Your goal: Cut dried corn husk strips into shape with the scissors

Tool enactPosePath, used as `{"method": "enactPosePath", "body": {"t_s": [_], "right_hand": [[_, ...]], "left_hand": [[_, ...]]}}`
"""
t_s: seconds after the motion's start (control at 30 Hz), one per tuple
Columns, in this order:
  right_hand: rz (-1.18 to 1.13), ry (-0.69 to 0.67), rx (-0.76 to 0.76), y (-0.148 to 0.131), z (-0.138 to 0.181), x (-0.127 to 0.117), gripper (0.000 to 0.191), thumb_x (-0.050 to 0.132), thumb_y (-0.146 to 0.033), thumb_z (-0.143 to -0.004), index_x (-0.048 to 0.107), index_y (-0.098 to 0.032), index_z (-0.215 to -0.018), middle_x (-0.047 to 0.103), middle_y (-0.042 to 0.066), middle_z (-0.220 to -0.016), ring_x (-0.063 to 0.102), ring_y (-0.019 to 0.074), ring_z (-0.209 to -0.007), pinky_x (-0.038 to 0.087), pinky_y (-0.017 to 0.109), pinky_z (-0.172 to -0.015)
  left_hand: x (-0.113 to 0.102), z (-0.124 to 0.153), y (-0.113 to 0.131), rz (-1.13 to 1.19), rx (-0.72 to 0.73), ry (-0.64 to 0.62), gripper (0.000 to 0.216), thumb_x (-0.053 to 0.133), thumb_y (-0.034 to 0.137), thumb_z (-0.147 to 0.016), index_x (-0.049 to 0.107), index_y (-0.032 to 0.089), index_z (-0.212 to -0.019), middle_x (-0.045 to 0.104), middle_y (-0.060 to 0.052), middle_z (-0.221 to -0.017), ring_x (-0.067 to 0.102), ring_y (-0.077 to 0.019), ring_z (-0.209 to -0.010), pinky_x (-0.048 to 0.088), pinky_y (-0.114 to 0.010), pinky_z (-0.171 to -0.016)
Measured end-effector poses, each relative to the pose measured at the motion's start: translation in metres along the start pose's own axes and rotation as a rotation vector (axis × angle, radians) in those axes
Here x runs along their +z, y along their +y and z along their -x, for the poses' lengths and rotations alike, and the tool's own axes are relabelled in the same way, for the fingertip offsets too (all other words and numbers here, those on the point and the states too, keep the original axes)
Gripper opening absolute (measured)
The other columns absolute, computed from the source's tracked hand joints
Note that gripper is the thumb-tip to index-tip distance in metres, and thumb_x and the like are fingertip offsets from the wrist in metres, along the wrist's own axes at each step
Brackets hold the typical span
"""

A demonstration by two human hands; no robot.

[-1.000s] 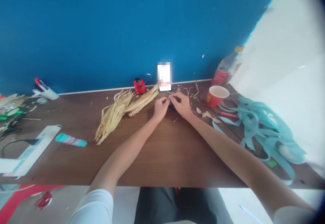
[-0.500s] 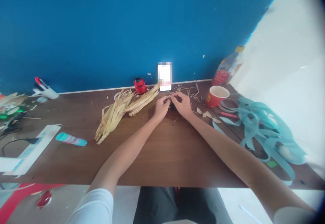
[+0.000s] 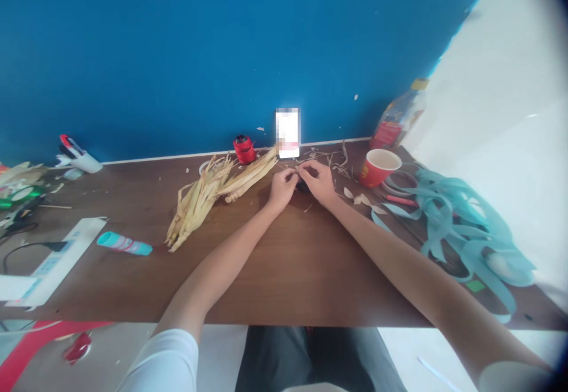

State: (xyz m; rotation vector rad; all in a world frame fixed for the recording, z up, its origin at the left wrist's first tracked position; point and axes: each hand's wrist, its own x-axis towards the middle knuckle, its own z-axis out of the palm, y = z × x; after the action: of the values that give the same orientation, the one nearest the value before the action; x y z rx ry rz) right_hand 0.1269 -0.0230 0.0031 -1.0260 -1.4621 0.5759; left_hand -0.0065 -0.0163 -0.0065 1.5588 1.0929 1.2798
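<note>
My left hand (image 3: 283,186) and my right hand (image 3: 317,180) meet fingertip to fingertip at the back middle of the desk. Both are closed in a pinch, and whatever they hold is too small to make out. A small dark object (image 3: 302,185) shows partly beneath my right fingers. Just left of my hands lies a bundle of dried corn husks (image 3: 251,180), with a larger husk bundle (image 3: 199,205) beside it. A lit phone (image 3: 288,134) leans on the wall behind my hands. Dry, thin scraps (image 3: 339,162) are scattered behind and to the right.
On the right stand a red paper cup (image 3: 379,168) and a plastic bottle (image 3: 397,116), near a heap of teal ribbon (image 3: 461,226). A red spool (image 3: 244,150) stands by the wall. Leftward lie a teal tube (image 3: 124,243), a power strip (image 3: 57,262) and a pen holder (image 3: 86,161).
Almost nothing differs. My fingertips have shifted very slightly, still pinched together in the same place.
</note>
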Motion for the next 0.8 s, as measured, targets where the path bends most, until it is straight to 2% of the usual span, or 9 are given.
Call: {"method": "enactPosePath", "body": {"t_s": [0.1,0.2,0.37,0.47,0.8], "right_hand": [[0.009,-0.026,0.004,-0.0006,-0.0002,0.0008,0.012,0.06,-0.031,-0.081,0.068,-0.021,-0.081,0.07,0.001,-0.079,0.064,0.0183,-0.075,0.052,0.033,-0.073],[0.038,-0.023,-0.009,-0.0017,0.0,0.0012,0.011,0.06,-0.03,-0.081,0.068,-0.022,-0.081,0.071,0.002,-0.079,0.064,0.0187,-0.077,0.052,0.033,-0.073],[0.035,-0.005,-0.013,-0.0002,-0.0005,0.0005,0.01,0.059,-0.027,-0.079,0.067,-0.021,-0.077,0.07,0.001,-0.077,0.063,0.0178,-0.073,0.051,0.033,-0.072],[0.002,0.005,0.004,0.0018,-0.0007,0.0,0.01,0.058,-0.025,-0.079,0.067,-0.02,-0.077,0.069,0.001,-0.075,0.061,0.0166,-0.068,0.05,0.032,-0.069],[-0.013,-0.015,0.007,-0.0005,-0.0007,0.0012,0.009,0.06,-0.026,-0.078,0.068,-0.021,-0.077,0.068,0.0,-0.071,0.061,0.0166,-0.066,0.05,0.031,-0.066]], "left_hand": [[-0.0019,0.0007,-0.0004,-0.041,0.05,0.055,0.02,0.055,0.025,-0.082,0.065,0.016,-0.068,0.063,-0.001,-0.066,0.054,-0.0124,-0.063,0.042,-0.024,-0.062],[-0.0023,0.0011,0.0001,-0.062,0.054,0.052,0.02,0.055,0.024,-0.082,0.064,0.015,-0.066,0.063,-0.001,-0.065,0.054,-0.0131,-0.064,0.042,-0.024,-0.063],[0.0006,-0.0003,-0.0003,0.006,-0.02,0.058,0.017,0.055,0.023,-0.082,0.07,0.015,-0.082,0.066,-0.002,-0.073,0.054,-0.0118,-0.06,0.042,-0.023,-0.058],[0.002,-0.0012,0.0,0.034,-0.034,0.027,0.017,0.056,0.024,-0.082,0.07,0.016,-0.085,0.064,-0.002,-0.071,0.051,-0.0108,-0.055,0.041,-0.023,-0.053],[-0.0014,0.0022,0.0038,-0.005,0.006,0.012,0.018,0.053,0.023,-0.082,0.064,0.016,-0.068,0.062,-0.001,-0.066,0.052,-0.0112,-0.059,0.04,-0.023,-0.057]]}}
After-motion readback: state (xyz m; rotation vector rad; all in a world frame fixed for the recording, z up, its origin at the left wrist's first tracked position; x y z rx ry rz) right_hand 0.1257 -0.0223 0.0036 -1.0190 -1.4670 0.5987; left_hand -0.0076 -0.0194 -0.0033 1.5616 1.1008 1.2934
